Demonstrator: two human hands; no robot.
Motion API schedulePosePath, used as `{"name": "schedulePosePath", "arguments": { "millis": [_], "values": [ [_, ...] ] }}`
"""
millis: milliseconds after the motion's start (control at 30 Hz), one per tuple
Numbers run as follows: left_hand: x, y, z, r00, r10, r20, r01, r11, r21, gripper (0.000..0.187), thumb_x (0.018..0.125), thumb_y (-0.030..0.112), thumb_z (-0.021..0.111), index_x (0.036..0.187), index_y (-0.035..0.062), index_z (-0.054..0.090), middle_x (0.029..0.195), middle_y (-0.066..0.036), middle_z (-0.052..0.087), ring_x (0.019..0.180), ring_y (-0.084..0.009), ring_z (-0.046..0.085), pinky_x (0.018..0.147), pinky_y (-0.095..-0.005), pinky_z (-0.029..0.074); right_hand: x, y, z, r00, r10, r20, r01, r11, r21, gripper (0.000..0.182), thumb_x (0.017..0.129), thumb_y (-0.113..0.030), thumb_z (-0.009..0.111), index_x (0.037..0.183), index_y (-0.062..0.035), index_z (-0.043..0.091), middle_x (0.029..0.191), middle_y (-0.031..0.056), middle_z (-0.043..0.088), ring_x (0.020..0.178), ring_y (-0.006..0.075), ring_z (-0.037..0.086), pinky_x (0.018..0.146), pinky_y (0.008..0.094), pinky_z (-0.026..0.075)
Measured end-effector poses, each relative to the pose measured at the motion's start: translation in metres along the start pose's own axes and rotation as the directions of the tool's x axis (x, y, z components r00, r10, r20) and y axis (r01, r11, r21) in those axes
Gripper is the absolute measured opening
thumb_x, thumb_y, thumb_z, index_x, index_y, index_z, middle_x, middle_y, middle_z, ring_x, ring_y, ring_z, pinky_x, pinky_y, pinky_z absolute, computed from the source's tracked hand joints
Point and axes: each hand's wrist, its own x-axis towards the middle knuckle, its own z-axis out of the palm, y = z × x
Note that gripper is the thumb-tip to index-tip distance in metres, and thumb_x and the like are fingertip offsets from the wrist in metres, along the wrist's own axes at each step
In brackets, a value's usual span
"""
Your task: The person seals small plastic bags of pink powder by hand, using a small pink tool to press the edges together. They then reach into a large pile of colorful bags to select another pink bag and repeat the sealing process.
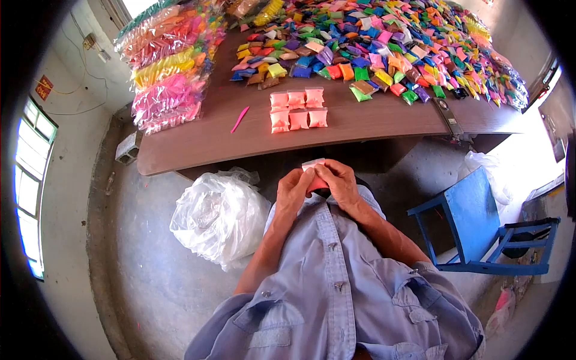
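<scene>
Between both hands, close to my body and below the table's front edge, is a small pink packet (314,182) with a clear top strip. My left hand (293,188) grips its left side, fingers closed and thumb near the top. My right hand (339,183) pinches the right side in the same way. Beyond them on the table lie several matching pink packets (298,119), set in two rows. A pink plastic modelling tool (240,119) lies to the left of those rows.
The brown table (372,127) carries a large heap of colourful packets (360,51) and stacked clear bags (165,90) at left. A metal bar-like object (447,117) lies near its right edge. A white plastic bag (219,216) stands on the floor at left, a blue stool (474,210) at right.
</scene>
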Motion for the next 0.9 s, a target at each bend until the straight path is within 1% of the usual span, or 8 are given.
{"name": "schedulePosePath", "arguments": {
  "millis": [67, 200, 300, 400, 467, 600, 800, 900],
  "values": [
    [-0.001, 0.003, 0.004, 0.999, -0.035, -0.01, 0.035, 0.999, 0.0, 0.032, 0.102, 0.031, 0.066, 0.096, -0.0004, 0.069, 0.077, -0.002, 0.064, 0.066, -0.0075, 0.055, 0.055, -0.0254, 0.043, 0.0, -0.001, -0.001, 1.0, 0.027, 0.003, -0.027, 0.998, 0.061, 0.025, 0.102, -0.022, 0.065, 0.109, 0.0, 0.074, 0.094, 0.0051, 0.072, 0.083, 0.0107, 0.065, 0.075, 0.0256, 0.055],
    [0.004, -0.013, -0.002, 0.999, -0.007, 0.034, 0.007, 1.0, 0.005, 0.032, 0.102, 0.03, 0.066, 0.098, -0.0006, 0.069, 0.077, -0.002, 0.065, 0.064, -0.0077, 0.055, 0.054, -0.0259, 0.043, 0.001, 0.01, -0.001, 0.999, 0.02, -0.03, -0.02, 1.0, 0.022, 0.025, 0.102, -0.022, 0.065, 0.11, 0.0001, 0.074, 0.095, 0.005, 0.073, 0.085, 0.0105, 0.065, 0.077, 0.0253, 0.055],
    [0.007, -0.019, -0.009, 0.999, 0.046, 0.023, -0.049, 0.992, 0.113, 0.032, 0.103, 0.031, 0.067, 0.1, -0.0005, 0.07, 0.075, -0.002, 0.065, 0.062, -0.0074, 0.055, 0.052, -0.0256, 0.042, 0.002, 0.011, 0.002, 0.999, 0.022, -0.049, -0.021, 0.999, 0.026, 0.025, 0.102, -0.021, 0.065, 0.11, 0.0003, 0.074, 0.097, 0.005, 0.073, 0.087, 0.01, 0.065, 0.076, 0.0252, 0.054],
    [0.006, -0.016, -0.008, 0.999, 0.033, -0.002, -0.033, 0.994, 0.106, 0.032, 0.102, 0.031, 0.067, 0.1, -0.0004, 0.07, 0.074, -0.002, 0.064, 0.06, -0.007, 0.054, 0.052, -0.0255, 0.042, 0.001, 0.003, 0.001, 0.988, 0.145, 0.054, -0.152, 0.977, 0.152, 0.025, 0.102, -0.022, 0.065, 0.109, 0.0, 0.074, 0.099, 0.0053, 0.073, 0.088, 0.01, 0.065, 0.076, 0.0256, 0.054],
    [0.004, -0.011, -0.006, 0.999, -0.029, 0.023, 0.029, 1.0, 0.013, 0.032, 0.102, 0.031, 0.068, 0.101, -0.0007, 0.07, 0.076, -0.003, 0.066, 0.059, -0.0067, 0.053, 0.052, -0.0248, 0.042, 0.0, 0.001, 0.001, 0.998, 0.064, 0.011, -0.065, 0.997, 0.029, 0.025, 0.102, -0.022, 0.065, 0.11, -0.0003, 0.073, 0.098, 0.0051, 0.073, 0.087, 0.0098, 0.065, 0.075, 0.0257, 0.053],
    [0.001, -0.004, 0.001, 0.999, -0.045, 0.025, 0.047, 0.998, -0.051, 0.033, 0.102, 0.031, 0.068, 0.105, -0.0016, 0.069, 0.08, -0.004, 0.069, 0.061, -0.0073, 0.055, 0.053, -0.0241, 0.043, 0.001, 0.006, 0.0, 0.995, 0.095, 0.003, -0.095, 0.994, 0.053, 0.024, 0.102, -0.022, 0.065, 0.11, -0.0009, 0.073, 0.097, 0.005, 0.072, 0.085, 0.0095, 0.065, 0.073, 0.0255, 0.054],
    [0.005, -0.014, -0.003, 0.999, -0.021, 0.042, 0.022, 1.0, -0.019, 0.03, 0.1, 0.024, 0.07, 0.111, -0.0037, 0.069, 0.084, -0.005, 0.071, 0.064, -0.0077, 0.058, 0.055, -0.0235, 0.046, 0.0, 0.004, 0.002, 0.995, 0.098, -0.035, -0.094, 0.99, 0.103, 0.022, 0.102, -0.019, 0.064, 0.109, -0.0001, 0.072, 0.096, 0.0056, 0.071, 0.083, 0.0101, 0.065, 0.073, 0.0253, 0.056],
    [0.007, -0.015, -0.006, 1.0, 0.009, 0.018, -0.012, 0.991, 0.13, 0.03, 0.1, 0.022, 0.071, 0.113, -0.0044, 0.069, 0.084, -0.005, 0.071, 0.064, -0.0076, 0.058, 0.055, -0.0234, 0.046, 0.0, 0.005, 0.001, 0.992, 0.128, -0.01, -0.125, 0.978, 0.167, 0.023, 0.102, -0.02, 0.064, 0.108, 0.0003, 0.072, 0.096, 0.0056, 0.072, 0.083, 0.0102, 0.065, 0.073, 0.0252, 0.056]
  ]
}}
